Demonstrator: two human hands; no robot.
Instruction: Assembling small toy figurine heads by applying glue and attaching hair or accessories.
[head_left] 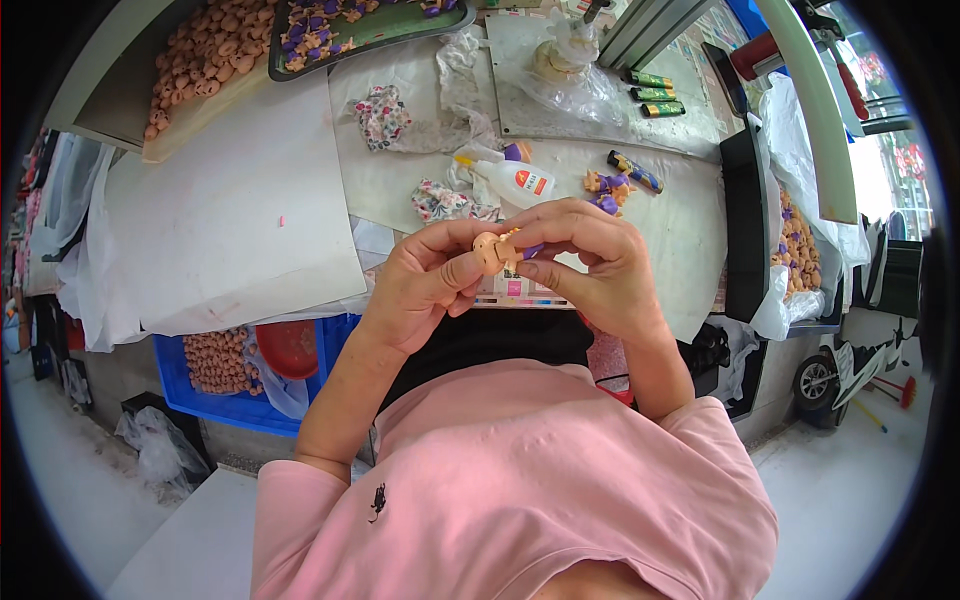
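Observation:
My left hand (pixel 425 280) and my right hand (pixel 590 260) meet above the near edge of the workbench. Between their fingertips they pinch a small tan toy figure (pixel 492 250) with a purple part showing by my right fingers. Most of the figure is hidden by my fingers. Just beyond my hands on the bench lie a white glue bottle (pixel 515 180) with an orange label and a few loose tan and purple figure pieces (pixel 606 190).
A large white sheet (pixel 230 200) covers the bench's left side. At the back are a tray of tan parts (pixel 200 55) and a dark tray of purple and tan figures (pixel 350 25). A blue crate (pixel 215 375) sits below left. Several lighters (pixel 655 95) lie at back right.

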